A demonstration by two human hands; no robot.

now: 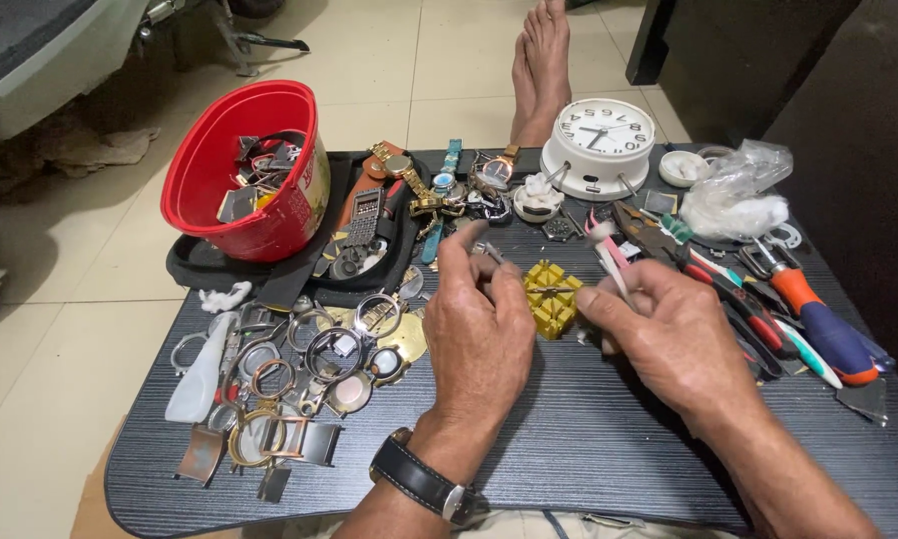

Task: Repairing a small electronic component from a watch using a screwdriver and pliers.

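Wristwatch: nearest my view, a black-strapped wristwatch (424,481) sits on the left forearm, at the counter's near edge.
Counter: I see a dark wood-grain counter (589,449) carrying everything, its near middle kept bare, I judge as working room.
Red bucket: a red bucket (244,170) of metal scraps stands at the far left, tilted on a black tray, likely a bin for spare parts.
White clock: a round white clock (602,140) stands at the far edge, well apart from the hands.
Plastic bag: a crumpled clear bag (733,190) lies far right.
Left hand: my left hand (479,334) is raised over the centre, fingers (459,250) pinched on a small metal part (489,250); too small for me to name.
Right hand: my right hand (673,339) has its fingers closed on a thin pale tool (609,262), tip towards the block.
Hand tools: pliers and screwdrivers (798,319) lie in a row on the right, I judge within that hand's reach.
Watch cases: empty rings and cases (309,359) are heaped left of the left hand.
Yellow block: the slotted yellow holder block (552,297) sits between both hands, just beside the fingertips, probably to steady a small piece.
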